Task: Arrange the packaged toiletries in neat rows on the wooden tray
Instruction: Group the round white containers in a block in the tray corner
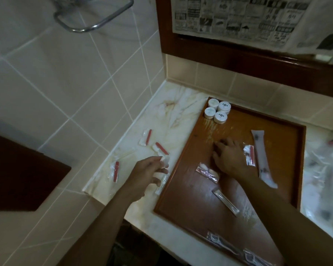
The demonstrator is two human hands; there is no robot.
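Right hand (232, 157) lies flat, fingers spread, mid-tray (196, 135); left hand (148, 172) pinches a white packet (164, 160) just off its left rim.

The picture is dim and warm-toned, with soft, grainy detail throughout. The brightest patch is the marble counter (173, 104) at centre and along the right edge, which gives off a pale glow. The wooden tray (236, 120) carries streaks of glare in its upper left and a sheen across its lower half. Faint shadows spread under the right hand (231, 156) and forearm. The left hand (150, 169) is smeared by motion blur. Wall tile lines at the left bow outward from wide-angle distortion. The lower corners fall into near darkness, and the newspaper (238, 14) print at the top is too soft to read.
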